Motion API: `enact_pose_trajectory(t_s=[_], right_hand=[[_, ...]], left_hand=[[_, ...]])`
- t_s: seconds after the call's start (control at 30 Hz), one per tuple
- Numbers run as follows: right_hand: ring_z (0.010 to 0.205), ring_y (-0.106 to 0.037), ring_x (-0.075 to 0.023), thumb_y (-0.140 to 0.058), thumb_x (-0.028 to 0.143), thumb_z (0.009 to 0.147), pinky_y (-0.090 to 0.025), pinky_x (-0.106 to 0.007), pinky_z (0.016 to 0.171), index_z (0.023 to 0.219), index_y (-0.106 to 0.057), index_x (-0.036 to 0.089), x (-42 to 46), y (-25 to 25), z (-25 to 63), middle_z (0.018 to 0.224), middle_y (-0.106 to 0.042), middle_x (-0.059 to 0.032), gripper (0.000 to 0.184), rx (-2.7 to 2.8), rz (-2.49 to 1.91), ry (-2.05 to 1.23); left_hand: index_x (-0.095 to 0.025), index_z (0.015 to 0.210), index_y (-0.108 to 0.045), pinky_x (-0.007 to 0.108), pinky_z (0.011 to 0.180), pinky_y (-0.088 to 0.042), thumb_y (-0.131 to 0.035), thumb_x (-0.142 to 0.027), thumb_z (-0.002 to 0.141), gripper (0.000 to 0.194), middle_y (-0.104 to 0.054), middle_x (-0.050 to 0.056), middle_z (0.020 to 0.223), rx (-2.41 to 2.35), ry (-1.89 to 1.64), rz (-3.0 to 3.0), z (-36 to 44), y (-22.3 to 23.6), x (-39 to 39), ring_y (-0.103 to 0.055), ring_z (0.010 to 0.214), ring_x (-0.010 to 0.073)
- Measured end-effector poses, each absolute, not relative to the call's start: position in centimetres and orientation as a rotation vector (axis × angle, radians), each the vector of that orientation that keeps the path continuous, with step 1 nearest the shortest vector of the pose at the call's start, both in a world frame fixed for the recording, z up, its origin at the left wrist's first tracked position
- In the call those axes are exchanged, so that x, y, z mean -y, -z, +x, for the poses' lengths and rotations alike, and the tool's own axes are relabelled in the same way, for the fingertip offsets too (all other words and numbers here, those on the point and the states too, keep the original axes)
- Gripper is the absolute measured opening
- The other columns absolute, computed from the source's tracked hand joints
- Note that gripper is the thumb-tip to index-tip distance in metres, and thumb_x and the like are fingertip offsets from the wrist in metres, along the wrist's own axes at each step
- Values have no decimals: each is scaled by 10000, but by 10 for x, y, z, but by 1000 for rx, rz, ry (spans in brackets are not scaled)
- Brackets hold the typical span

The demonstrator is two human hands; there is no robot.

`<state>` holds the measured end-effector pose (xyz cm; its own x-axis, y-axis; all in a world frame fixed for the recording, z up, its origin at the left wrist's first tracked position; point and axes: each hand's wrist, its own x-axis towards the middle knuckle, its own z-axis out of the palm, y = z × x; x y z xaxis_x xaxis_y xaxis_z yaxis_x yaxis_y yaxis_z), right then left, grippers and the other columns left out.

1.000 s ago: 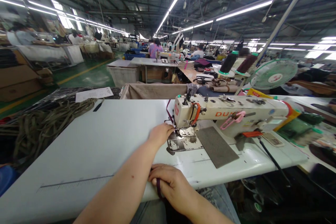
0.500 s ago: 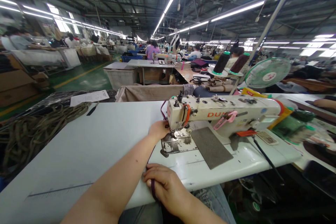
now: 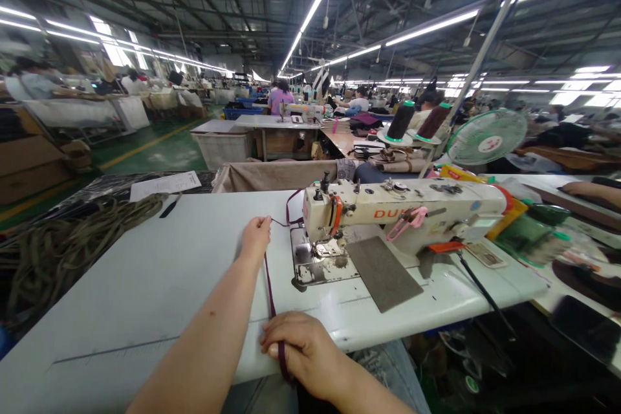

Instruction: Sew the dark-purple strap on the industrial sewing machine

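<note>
A narrow dark purple strap (image 3: 268,284) lies across the white sewing table (image 3: 160,272), running from my left hand to my right hand. My left hand (image 3: 256,236) pinches the far end of the strap, to the left of the cream sewing machine (image 3: 398,210). A thin thread runs from that hand to the machine's head. My right hand (image 3: 301,349) grips the near part of the strap at the table's front edge, where it hangs down over the edge.
A heap of olive webbing (image 3: 63,239) lies at the left, with a paper sheet (image 3: 165,184) behind it. A grey pad (image 3: 383,272) lies beside the machine's needle plate. Thread cones (image 3: 402,121) and a green fan (image 3: 488,137) stand behind. Other people work at far tables.
My left hand has pulled away from the needle area to the left, drawing the strap's end out from under the presser foot. My right hand stays at the front edge.
</note>
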<state>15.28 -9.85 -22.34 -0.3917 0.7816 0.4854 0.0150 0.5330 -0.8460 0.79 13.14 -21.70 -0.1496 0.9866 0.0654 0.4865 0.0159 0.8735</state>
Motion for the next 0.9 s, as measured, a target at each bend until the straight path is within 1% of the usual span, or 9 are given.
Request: enact_pose_trajectory(t_s=[0.1, 0.2, 0.27, 0.37, 0.43, 0.53, 0.7, 0.8, 0.9], right_hand=[[1081, -784, -218, -660, 352, 1117, -583, -315, 994, 1025, -834, 206, 100, 223, 154, 995, -822, -85, 244, 1812, -618, -975], [986, -792, -209, -653, 427, 1125, -587, -302, 939, 961, -825, 203, 100, 221, 154, 956, -822, -86, 327, 1840, -597, -1019], [913, -788, -199, -650, 474, 1123, -589, -287, 886, 931, -820, 203, 101, 219, 154, 924, -820, -81, 373, 1873, -599, -1059], [860, -780, -197, -641, 544, 1118, -589, -281, 846, 907, -813, 200, 105, 215, 157, 895, -815, -80, 438, 1921, -583, -1139], [827, -772, -194, -643, 577, 1111, -586, -277, 828, 877, -803, 193, 110, 215, 158, 859, -803, -81, 477, 1941, -575, -1191], [795, -756, -193, -623, 615, 1112, -590, -278, 816, 833, -782, 184, 119, 217, 158, 798, -770, -79, 537, 1949, -560, -1270], [863, -778, -215, -488, 731, 1125, -611, -353, 975, 835, -778, 219, 132, 221, 158, 812, -767, -73, 655, 1968, -382, -1346], [942, -800, -217, -461, 730, 1134, -603, -346, 1018, 916, -811, 241, 138, 219, 162, 880, -796, -65, 639, 1999, -379, -1387], [972, -806, -214, -528, 648, 1140, -619, -298, 956, 980, -836, 244, 143, 216, 168, 943, -813, -61, 533, 2034, -449, -1395]], left_hand=[[-185, 923, -689, 313, 595, -404, -521, -487, 977, 350, -629, 13, 694, -1641, -1005, 1559, -14, 211, -123, -550, 594, 185], [-200, 884, -766, 328, 677, -408, -697, -480, 853, 290, -681, 18, 719, -1545, -905, 1690, -26, 205, -111, -598, 703, 216], [-219, 881, -790, 337, 709, -403, -725, -443, 825, 240, -691, 13, 725, -1510, -830, 1763, -30, 203, -103, -606, 740, 233], [-224, 830, -735, 339, 741, -391, -664, -370, 884, 171, -691, 19, 755, -1553, -789, 1792, -33, 204, -93, -607, 777, 239], [-224, 804, -667, 338, 748, -382, -605, -353, 951, 206, -681, 27, 777, -1617, -794, 1774, -35, 204, -86, -606, 802, 240], [-237, 744, -570, 340, 714, -346, -564, -361, 1016, 299, -602, 9, 700, -1688, -774, 1756, -40, 204, -76, -561, 751, 233], [-254, 693, -432, 343, 688, -307, -515, -349, 1071, 398, -482, -16, 634, -1736, -764, 1752, -41, 206, -57, -505, 703, 223], [-260, 701, -393, 352, 693, -303, -474, -352, 1094, 412, -482, -6, 653, -1782, -756, 1803, -40, 209, -49, -506, 711, 233], [-266, 736, -410, 367, 716, -311, -412, -389, 1122, 405, -557, 29, 735, -1841, -712, 1908, -39, 214, -41, -544, 764, 258]])
